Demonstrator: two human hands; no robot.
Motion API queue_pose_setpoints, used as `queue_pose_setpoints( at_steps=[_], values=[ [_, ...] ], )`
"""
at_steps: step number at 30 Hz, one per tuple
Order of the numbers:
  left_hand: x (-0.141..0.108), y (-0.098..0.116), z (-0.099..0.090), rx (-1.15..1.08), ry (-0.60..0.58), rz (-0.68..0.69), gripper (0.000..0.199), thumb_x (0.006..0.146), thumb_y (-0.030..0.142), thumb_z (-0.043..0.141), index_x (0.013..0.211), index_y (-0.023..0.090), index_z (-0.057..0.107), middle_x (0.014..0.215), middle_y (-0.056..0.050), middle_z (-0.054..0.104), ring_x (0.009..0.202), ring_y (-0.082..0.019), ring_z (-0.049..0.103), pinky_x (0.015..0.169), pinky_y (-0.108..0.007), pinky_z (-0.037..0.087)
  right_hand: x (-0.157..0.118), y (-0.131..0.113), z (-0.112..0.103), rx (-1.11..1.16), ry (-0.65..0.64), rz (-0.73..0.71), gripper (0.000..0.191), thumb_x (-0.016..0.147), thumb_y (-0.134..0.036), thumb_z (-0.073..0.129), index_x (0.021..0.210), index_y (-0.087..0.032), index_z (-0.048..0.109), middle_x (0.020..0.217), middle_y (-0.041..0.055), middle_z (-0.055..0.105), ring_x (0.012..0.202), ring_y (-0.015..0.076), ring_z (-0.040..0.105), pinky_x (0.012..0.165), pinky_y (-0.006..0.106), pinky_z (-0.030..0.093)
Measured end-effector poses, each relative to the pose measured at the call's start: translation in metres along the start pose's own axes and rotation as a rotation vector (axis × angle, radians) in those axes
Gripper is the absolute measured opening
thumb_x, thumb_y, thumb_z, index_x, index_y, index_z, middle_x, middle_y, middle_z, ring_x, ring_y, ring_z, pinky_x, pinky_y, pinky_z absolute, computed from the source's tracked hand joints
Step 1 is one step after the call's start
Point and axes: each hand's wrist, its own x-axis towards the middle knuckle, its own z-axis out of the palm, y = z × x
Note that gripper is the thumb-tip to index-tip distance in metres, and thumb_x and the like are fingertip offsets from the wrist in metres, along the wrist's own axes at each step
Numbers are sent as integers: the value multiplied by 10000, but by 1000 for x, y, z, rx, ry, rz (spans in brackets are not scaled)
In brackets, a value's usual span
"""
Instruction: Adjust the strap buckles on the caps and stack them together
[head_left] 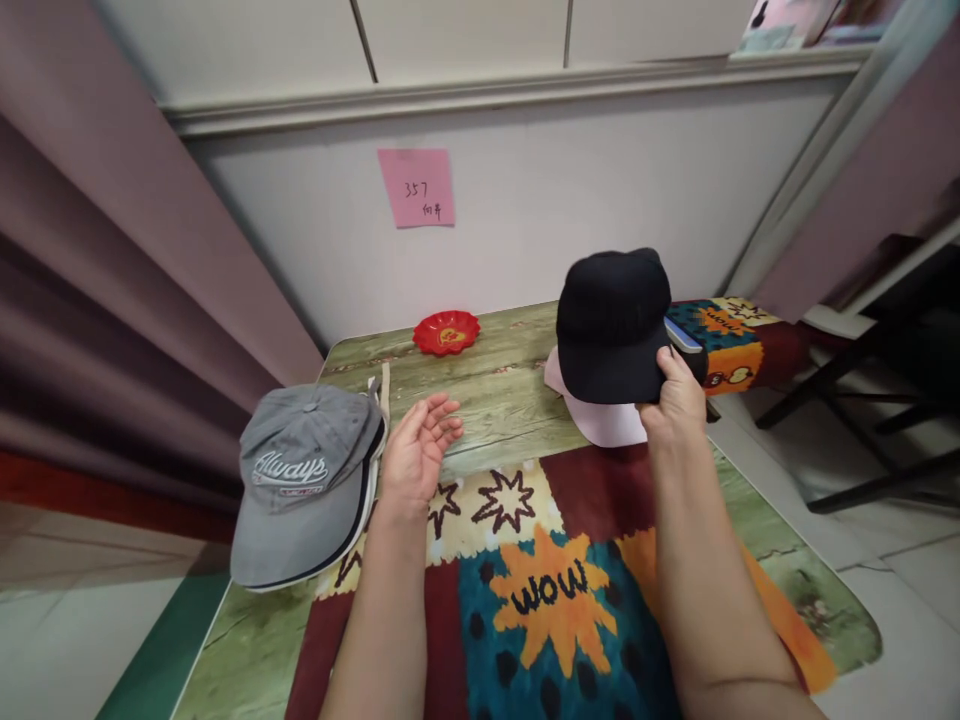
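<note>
My right hand (679,390) grips a black cap (611,320) by the side of its brim, raised at the right of the table. Below and partly behind it lies a pale pink cap (600,420), mostly covered by the black one. My left hand (422,440) is in the air over the table with its fingers loosely apart and nothing in it. Just left of that hand sits a grey cap (300,480) with "Always" lettering, stacked on at least one other cap whose dark and white brim edges show.
A red scalloped dish (447,333) stands near the wall on the wood-patterned table (495,375). A colourful "WOW" cloth (551,600) covers the front. A pink note (418,188) is stuck to the wall. Curtains hang at left, and a dark chair (885,350) stands at right.
</note>
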Motion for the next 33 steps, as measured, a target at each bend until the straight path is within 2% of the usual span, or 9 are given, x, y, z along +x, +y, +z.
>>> queue_pose_setpoints(
  at_steps=[2, 6, 9, 11, 16, 19, 27, 31, 33],
  values=[
    [-1, 1, 0, 16, -1, 35, 196, 920, 287, 642, 983, 115, 712, 889, -80, 766, 662, -123, 697, 673, -255, 583, 16, 3, -13, -37, 49, 48, 302, 788, -194, 769, 1087, -194, 724, 979, 16, 794, 908, 178, 759, 872, 355, 643],
    [-4, 4, 1, 32, -18, 84, 224, 853, 316, 716, 965, 122, 711, 872, -70, 763, 649, -113, 688, 659, -240, 569, 31, 11, -42, -201, 137, 281, 199, 769, -117, 770, 963, -155, 738, 764, 25, 782, 675, 173, 742, 714, 341, 667],
    [-5, 5, 2, 38, -12, 112, 238, 830, 329, 732, 949, 123, 712, 855, -65, 756, 640, -110, 681, 646, -236, 561, 32, 17, -60, -266, 194, 292, 200, 715, -64, 802, 879, -149, 725, 606, -4, 725, 527, 164, 683, 608, 336, 657],
    [-7, 5, 4, 43, -9, 120, 241, 824, 329, 737, 947, 123, 713, 848, -63, 753, 637, -109, 678, 637, -234, 556, 33, 18, -63, -269, 209, 264, 195, 718, -64, 809, 864, -151, 715, 586, -18, 712, 513, 155, 673, 613, 323, 654],
    [-10, 7, 8, 41, -1, 109, 230, 815, 315, 743, 933, 120, 716, 829, -59, 748, 628, -109, 671, 626, -231, 553, 45, 10, -45, -211, 111, 253, 44, 853, -141, 731, 889, -121, 714, 742, 55, 774, 683, 178, 745, 744, 340, 665],
    [-11, 8, 9, 30, 7, 109, 205, 814, 292, 735, 924, 120, 719, 811, -54, 743, 614, -105, 665, 618, -225, 553, 53, 4, -37, -197, 73, 214, 56, 903, -179, 689, 928, -134, 709, 822, 56, 789, 767, 165, 759, 806, 326, 657],
    [-11, 9, 11, 25, 10, 104, 206, 806, 281, 737, 921, 112, 717, 792, -52, 741, 603, -105, 659, 615, -228, 550, 42, 28, -77, -546, 198, 115, 211, 690, -208, 826, 809, -165, 657, 685, 17, 718, 657, 194, 698, 690, 361, 633],
    [-13, 11, 12, 23, 12, 108, 216, 786, 280, 752, 915, 111, 717, 782, -50, 740, 596, -103, 658, 606, -222, 555, 40, 23, -86, -832, 206, -17, 253, 707, -308, 774, 890, -163, 679, 913, 107, 748, 937, 293, 708, 895, 460, 577],
    [-13, 12, 12, 16, 22, 113, 211, 779, 275, 753, 907, 112, 717, 776, -49, 741, 591, -103, 659, 601, -220, 558, 38, 15, -87, -960, 184, -113, 379, 681, -343, 782, 1001, -159, 696, 1161, 168, 717, 1194, 359, 617, 1077, 512, 453]
  ],
)
